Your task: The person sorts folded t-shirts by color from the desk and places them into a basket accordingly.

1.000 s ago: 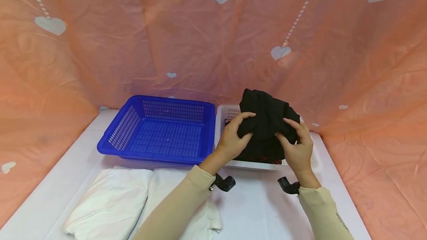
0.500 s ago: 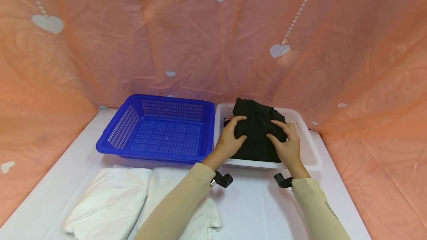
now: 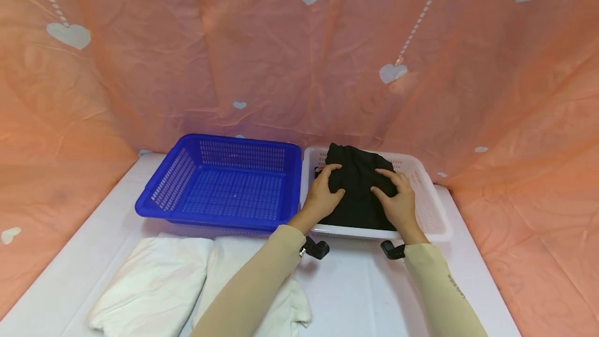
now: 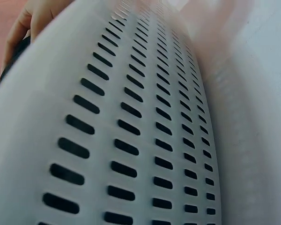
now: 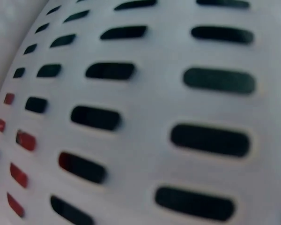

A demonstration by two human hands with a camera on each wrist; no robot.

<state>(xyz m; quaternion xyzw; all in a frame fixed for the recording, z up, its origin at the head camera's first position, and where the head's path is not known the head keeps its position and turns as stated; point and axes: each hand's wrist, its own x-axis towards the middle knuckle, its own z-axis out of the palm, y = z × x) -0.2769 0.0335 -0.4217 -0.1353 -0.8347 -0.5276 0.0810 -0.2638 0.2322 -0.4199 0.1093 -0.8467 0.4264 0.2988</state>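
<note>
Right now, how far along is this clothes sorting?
Done: a black garment already lies in the white basket. In hand: the left hand and right hand rest on it. Left, by the look of it: two folded white cloths lie on the table, and the blue basket holds nothing.

A blue basket (image 3: 224,183) with slotted walls stands on the white worktop (image 3: 355,295), at the far left side. Near of it, two folded white cloths (image 3: 154,285) lie side by side. An orange curtain (image 3: 140,56) with white hearts hangs behind and on both sides.
</note>
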